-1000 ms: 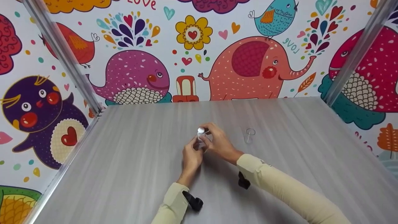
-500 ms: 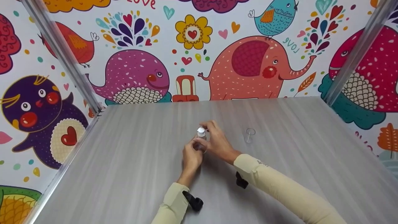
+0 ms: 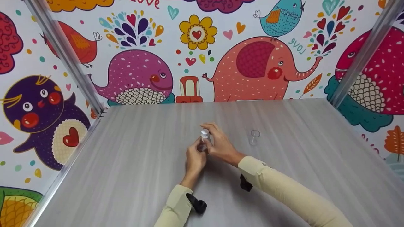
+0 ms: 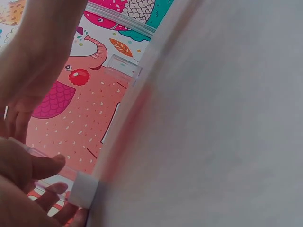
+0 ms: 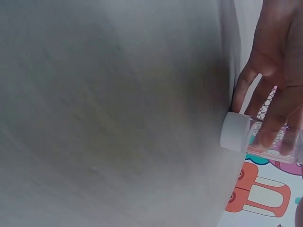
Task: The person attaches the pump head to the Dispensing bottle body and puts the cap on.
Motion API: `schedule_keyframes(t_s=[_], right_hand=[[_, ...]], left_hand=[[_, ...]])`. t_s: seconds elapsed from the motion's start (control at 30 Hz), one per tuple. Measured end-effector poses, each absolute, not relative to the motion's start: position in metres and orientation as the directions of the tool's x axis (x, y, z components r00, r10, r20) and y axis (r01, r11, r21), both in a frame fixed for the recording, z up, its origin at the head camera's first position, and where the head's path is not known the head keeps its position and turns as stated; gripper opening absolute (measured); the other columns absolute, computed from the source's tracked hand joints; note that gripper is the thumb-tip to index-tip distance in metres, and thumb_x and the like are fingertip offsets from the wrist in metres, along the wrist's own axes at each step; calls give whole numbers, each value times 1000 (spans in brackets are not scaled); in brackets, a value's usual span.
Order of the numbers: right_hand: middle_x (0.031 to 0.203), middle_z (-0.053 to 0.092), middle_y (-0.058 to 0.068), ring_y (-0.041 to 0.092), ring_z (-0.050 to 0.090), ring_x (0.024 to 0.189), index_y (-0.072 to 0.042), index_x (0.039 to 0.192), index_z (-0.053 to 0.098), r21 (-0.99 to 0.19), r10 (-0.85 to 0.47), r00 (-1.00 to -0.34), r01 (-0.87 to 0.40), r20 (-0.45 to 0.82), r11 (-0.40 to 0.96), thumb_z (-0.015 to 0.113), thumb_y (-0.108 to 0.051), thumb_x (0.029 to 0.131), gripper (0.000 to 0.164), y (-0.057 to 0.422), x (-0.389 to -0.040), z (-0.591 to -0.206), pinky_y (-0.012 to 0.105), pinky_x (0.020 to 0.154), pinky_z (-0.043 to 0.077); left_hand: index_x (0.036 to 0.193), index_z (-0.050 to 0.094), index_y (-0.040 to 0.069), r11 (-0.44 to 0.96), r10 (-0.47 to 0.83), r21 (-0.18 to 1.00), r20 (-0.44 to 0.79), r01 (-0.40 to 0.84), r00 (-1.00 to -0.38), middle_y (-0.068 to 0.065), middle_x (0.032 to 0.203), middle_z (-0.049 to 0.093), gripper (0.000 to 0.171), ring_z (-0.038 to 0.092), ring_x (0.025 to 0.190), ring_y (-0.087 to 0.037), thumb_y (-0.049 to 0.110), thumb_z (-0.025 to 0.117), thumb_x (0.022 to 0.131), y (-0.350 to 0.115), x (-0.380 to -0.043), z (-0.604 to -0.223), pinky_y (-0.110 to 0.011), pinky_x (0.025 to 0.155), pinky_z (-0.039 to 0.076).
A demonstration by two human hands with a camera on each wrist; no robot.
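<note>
Bottle (image 3: 204,138), small and clear with a white cap (image 3: 205,132), stands about mid-table, held between both hands above the grey wood-grain table (image 3: 126,164). Left hand (image 3: 195,159) comes up from the near side; its fingers curl round the lower body of the bottle. Left wrist view confirms this: fingertips (image 4: 49,163) lie against the clear wall just below the white cap (image 4: 85,190). Right hand (image 3: 221,145) closes on the bottle from the right, its fingers wrapped over the upper part, next to the cap. Right wrist view shows two fingers (image 5: 272,125) laid across the clear body (image 5: 274,142), with the cap (image 5: 235,131) exposed beyond them. Whether the cap is tight or loose cannot be told.

Clear cup (image 3: 254,137), small and transparent, stands upright on the table to the right of the hands, apart from them and touched by neither. Both forearms are in cream sleeves (image 3: 284,186), each with a black wrist mount (image 3: 197,204). Cartoon-animal wall (image 3: 252,63) backs the far edge of the table, with metal frame posts (image 3: 63,53) at the far left and far right corners.
</note>
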State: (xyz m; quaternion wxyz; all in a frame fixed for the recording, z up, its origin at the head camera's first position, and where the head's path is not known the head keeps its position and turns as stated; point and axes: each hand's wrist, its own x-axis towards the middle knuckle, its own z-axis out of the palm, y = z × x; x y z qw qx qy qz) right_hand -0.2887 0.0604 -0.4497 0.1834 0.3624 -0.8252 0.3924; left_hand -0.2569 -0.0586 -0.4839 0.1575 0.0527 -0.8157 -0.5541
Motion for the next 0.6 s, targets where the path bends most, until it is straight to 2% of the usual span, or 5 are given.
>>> schedule_keyframes(t_s=[0.2, 0.43, 0.6], right_hand=[[122, 61, 17, 26, 63, 110, 4, 133, 54, -557, -461, -696, -718, 551, 418, 61, 4, 94, 39, 63, -288, -452, 44, 95, 53], [117, 62, 13, 22, 64, 107, 0, 130, 55, -584, -448, -710, -703, 543, 406, 70, -3, 91, 42, 66, -291, -451, 37, 94, 56], [115, 62, 13, 23, 65, 107, 0, 129, 56, -582, -439, -719, -694, 538, 423, 72, -7, 91, 42, 66, -291, -453, 36, 93, 56]], left_hand=[[133, 65, 8, 398, -261, 915, 178, 62, -949, -15, 110, 76, 55, 71, 105, -29, -9, 61, 81, -58, -256, -482, -43, 86, 55], [136, 62, 7, 402, -279, 915, 151, 27, -948, -16, 115, 74, 54, 70, 108, -28, -5, 64, 84, -57, -256, -481, -44, 92, 53], [136, 62, 6, 398, -283, 917, 150, 26, -947, -17, 115, 74, 54, 70, 109, -28, -6, 64, 84, -58, -255, -482, -45, 94, 53]])
